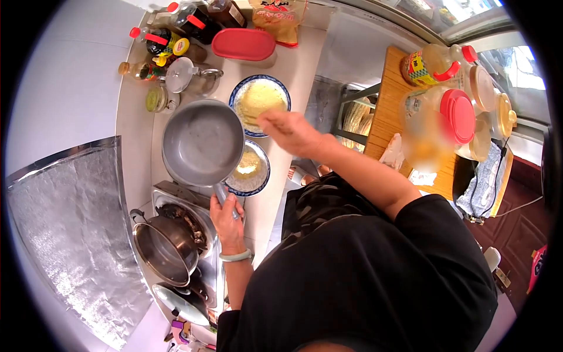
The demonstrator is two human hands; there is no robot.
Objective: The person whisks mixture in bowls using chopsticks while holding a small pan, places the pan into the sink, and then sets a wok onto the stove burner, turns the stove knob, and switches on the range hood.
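My left hand [229, 220], with a pale bangle at the wrist, is closed around the handle of a grey saucepan [202, 144]. The pan is held up above the counter, its inside bare. Over a blue-rimmed bowl [258, 97] of yellow, grainy-looking food is my right hand [287, 132]. Its fingers are closed on a thin utensil that dips toward the food; its kind is unclear. A second blue-rimmed dish [250, 170] with a smaller yellow heap sits nearer me, partly hidden by the pan.
On the left, a steel pot [164, 252] stands on the gas stove [220, 276], with a glass lid [182, 305] beside it. Sauce bottles [170, 44], a red-lidded container [243, 44] and a glass jug [202, 82] line the back. Jars [457, 114] crowd a wooden table [384, 111] at right.
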